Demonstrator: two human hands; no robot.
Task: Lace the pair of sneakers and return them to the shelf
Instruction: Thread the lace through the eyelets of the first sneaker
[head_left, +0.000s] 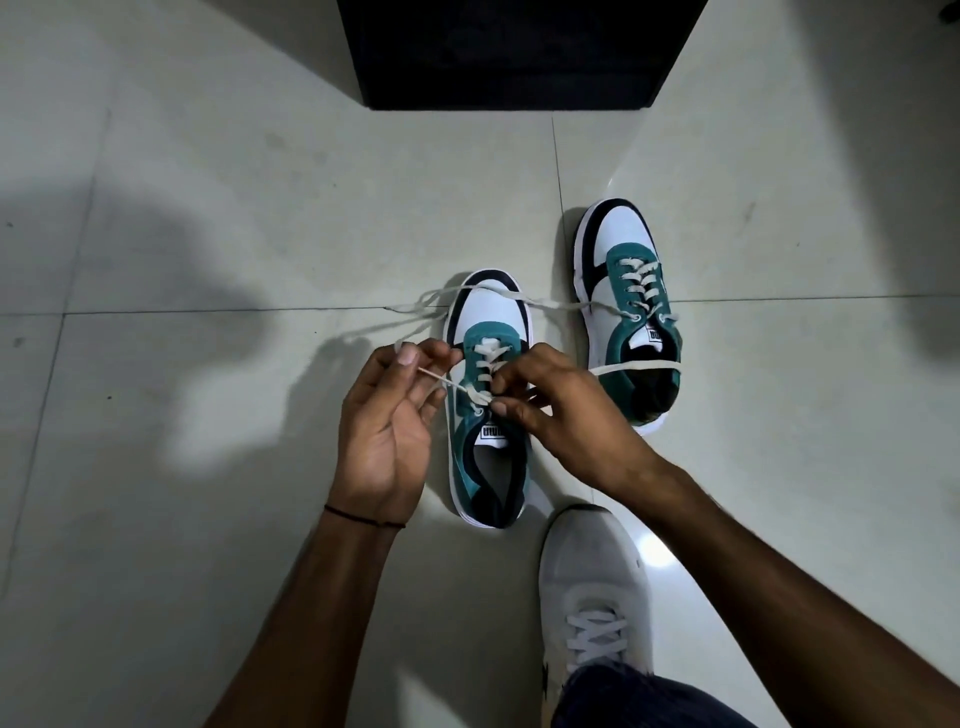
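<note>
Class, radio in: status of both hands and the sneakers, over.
Left hand pinching lace; right hand fingers at eyelets. Near sneaker part-laced. Far sneaker laced, untied. Nothing in the way.

Both bare forearms reach forward over the teal, white and black low-top sneaker. The left hand, palm turned inward, pinches a white flat lace left of it; the right hand, knuckles up, fingertips curled, pinches lace at its eyelets

Pale glossy tiled floor, thin grout lines, dark cabinet ahead
</note>
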